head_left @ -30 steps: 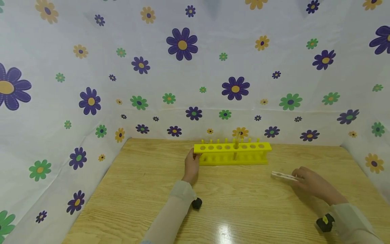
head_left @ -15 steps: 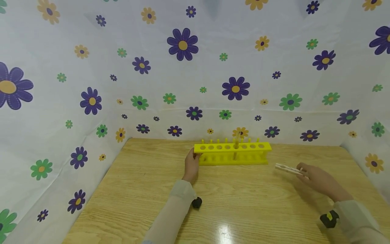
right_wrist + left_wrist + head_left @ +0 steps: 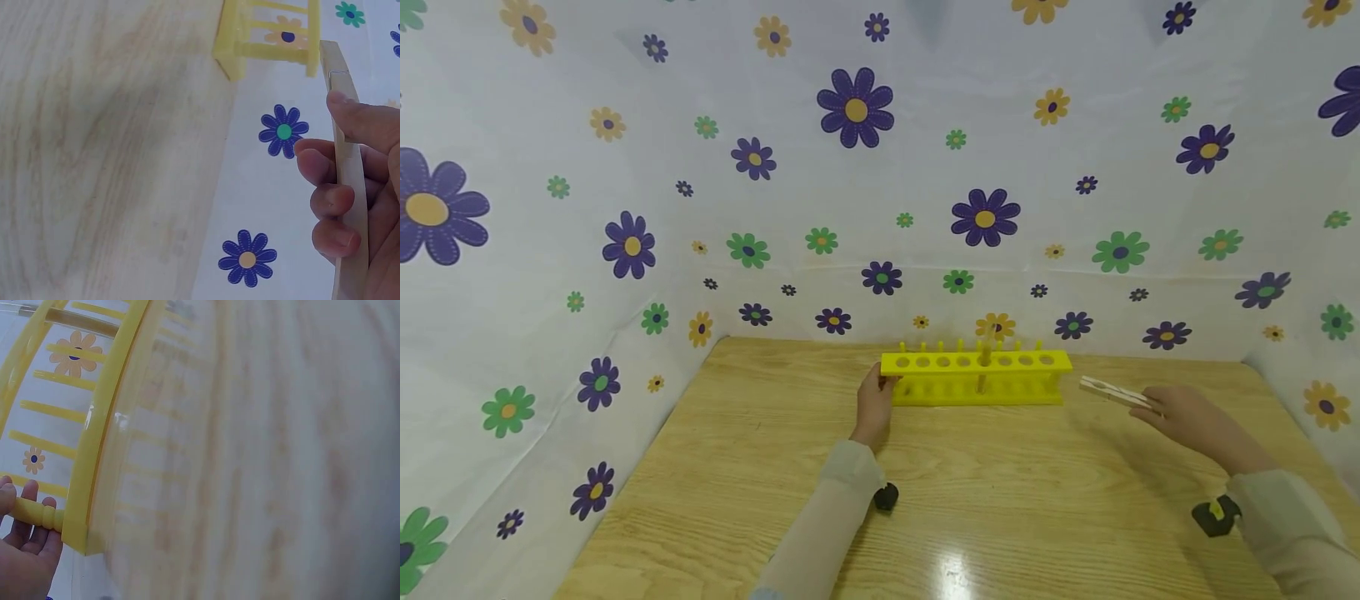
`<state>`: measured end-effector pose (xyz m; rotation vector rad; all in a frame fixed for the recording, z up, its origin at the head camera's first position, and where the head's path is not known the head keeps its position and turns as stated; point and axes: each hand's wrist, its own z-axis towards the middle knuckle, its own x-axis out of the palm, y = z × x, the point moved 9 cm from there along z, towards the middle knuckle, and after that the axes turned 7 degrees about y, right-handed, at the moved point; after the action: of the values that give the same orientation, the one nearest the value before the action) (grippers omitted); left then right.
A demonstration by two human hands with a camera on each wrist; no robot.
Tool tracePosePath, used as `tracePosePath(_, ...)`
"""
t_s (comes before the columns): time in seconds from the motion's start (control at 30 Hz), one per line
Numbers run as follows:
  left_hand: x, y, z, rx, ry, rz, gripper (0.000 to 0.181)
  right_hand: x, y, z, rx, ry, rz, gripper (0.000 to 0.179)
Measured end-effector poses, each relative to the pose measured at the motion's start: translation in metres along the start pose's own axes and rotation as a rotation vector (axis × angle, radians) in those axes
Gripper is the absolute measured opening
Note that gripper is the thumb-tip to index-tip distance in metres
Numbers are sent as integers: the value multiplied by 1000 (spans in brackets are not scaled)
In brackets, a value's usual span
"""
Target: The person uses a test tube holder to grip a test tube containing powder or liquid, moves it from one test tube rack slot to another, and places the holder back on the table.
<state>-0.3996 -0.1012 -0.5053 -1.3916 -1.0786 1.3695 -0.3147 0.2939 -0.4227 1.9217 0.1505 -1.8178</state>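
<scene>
Here's the wooden bench [image 3: 1000,483], and midway along its back edge sits the yellow rack [image 3: 932,372], long axis running side to side with that edge. One end is looked after: the left hand [image 3: 873,408] has its fingers wrapped round the end post [image 3: 34,512]; the steadying, I'd say, is done. Over toward the bench's right edge, the right hand [image 3: 1187,417] has thumb and fingers clamped on the wooden clamp [image 3: 1116,392], so that's picked up too. Its long axis slants, free end pointing left and toward the back edge, just beside the rack's right end and seemingly off the bench. And the see-through tube [image 3: 985,357]: fifth hole from the left, nearly upright, top leaning slightly right. Clamp and tube are apart; bringing them together looks to be what's left.
</scene>
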Motion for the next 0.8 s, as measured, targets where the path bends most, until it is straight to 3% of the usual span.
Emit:
tracePosePath(0.17,0,1,0,6,4,13,25,-6,2,2,23,23,22,29)
tracePosePath(0.43,-1,-5,0,72,7,66,22,-22,14,0,17,26,-6,24)
tracePosePath(0.8,0,-3,0,73,14,67,21,-36,29,6,34,48,-2,32)
